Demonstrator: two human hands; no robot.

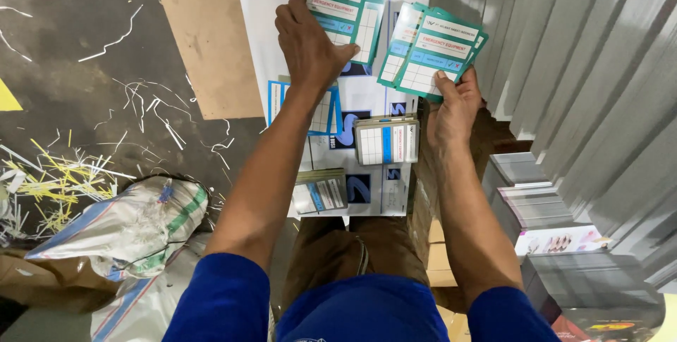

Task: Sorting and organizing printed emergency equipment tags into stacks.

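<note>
Work from your body outward. Nearest you, two small card stacks and rest on the white sheet, which serves as the surface; treat these as sorted piles and keep your forearms lifted above them so that a sleeve does not sweep them askew. To your right, tall stacks of printed stock stand just beside your right forearm; keep the elbow in. Your right hand pinches a fanned bundle of teal cards by the lower edge, thumb on the face and fingers behind. Hold that pinch near the corner, firm enough that the fan does not slide, loose enough that the top card can be drawn off singly. Your left hand is curled, palm down, and grips a few cards by their lower edge above the far part of the sheet. Whether the under card of this group lies on the sheet or hangs from the hand cannot be told. Lower each card flat, square its edges against the pile below, and release only once it lies flush. A blue-bordered card lies partly under your left wrist; do not drag it when you draw back. Paper shreds and a sack lie on the floor to your left, well apart from the work.
</note>
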